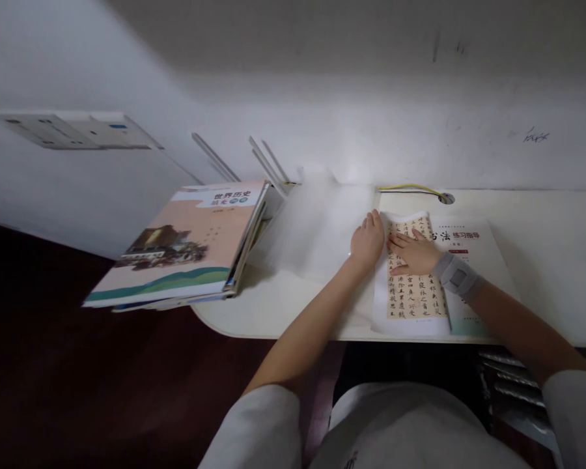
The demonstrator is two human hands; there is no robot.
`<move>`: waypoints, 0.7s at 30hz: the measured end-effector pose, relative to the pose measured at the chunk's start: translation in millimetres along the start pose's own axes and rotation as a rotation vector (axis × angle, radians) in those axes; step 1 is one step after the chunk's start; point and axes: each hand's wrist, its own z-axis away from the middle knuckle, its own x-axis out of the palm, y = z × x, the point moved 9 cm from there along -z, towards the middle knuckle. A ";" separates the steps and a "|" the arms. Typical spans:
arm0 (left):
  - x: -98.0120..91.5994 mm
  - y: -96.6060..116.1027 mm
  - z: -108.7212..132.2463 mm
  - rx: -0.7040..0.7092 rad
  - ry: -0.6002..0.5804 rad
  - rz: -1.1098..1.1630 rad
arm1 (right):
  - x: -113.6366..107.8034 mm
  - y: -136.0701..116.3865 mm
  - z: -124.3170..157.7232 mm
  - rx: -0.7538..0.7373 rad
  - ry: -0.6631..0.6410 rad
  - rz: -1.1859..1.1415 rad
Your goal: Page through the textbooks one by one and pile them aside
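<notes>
A calligraphy workbook (473,260) lies on the white desk with its printed cover facing up. To the left of that cover is a panel of brush-written characters (410,303), slightly raised at its top edge. My right hand (415,253), a grey band around its wrist, rests on this panel with fingers spread. Along the panel's left edge lies my left hand (368,240), fingers stretched out and side by side. Beside it, a translucent plastic sheet (322,228) spreads leftward over the desk, and the left hand seems to touch its right edge.
A stack of books (176,251) overhangs the desk's left end, a history workbook on top. Behind it stand thin white uprights (268,163). A yellow cable (410,187) enters a hole at the back. The desk's rounded front edge (219,331) is near my body.
</notes>
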 end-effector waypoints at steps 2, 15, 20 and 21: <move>-3.0 -3.5 1.0 -0.014 0.020 0.022 | -1.0 -1.0 0.2 0.004 -0.004 -0.003; 2.4 1.6 3.9 0.078 0.027 0.001 | -2.8 -3.0 1.1 -0.070 -0.037 0.007; 25.5 11.9 7.7 0.149 0.031 -0.074 | -17.5 4.4 -17.0 0.015 0.015 0.030; 28.1 11.2 6.7 0.148 0.029 -0.076 | -18.4 7.1 -23.4 0.034 0.006 0.033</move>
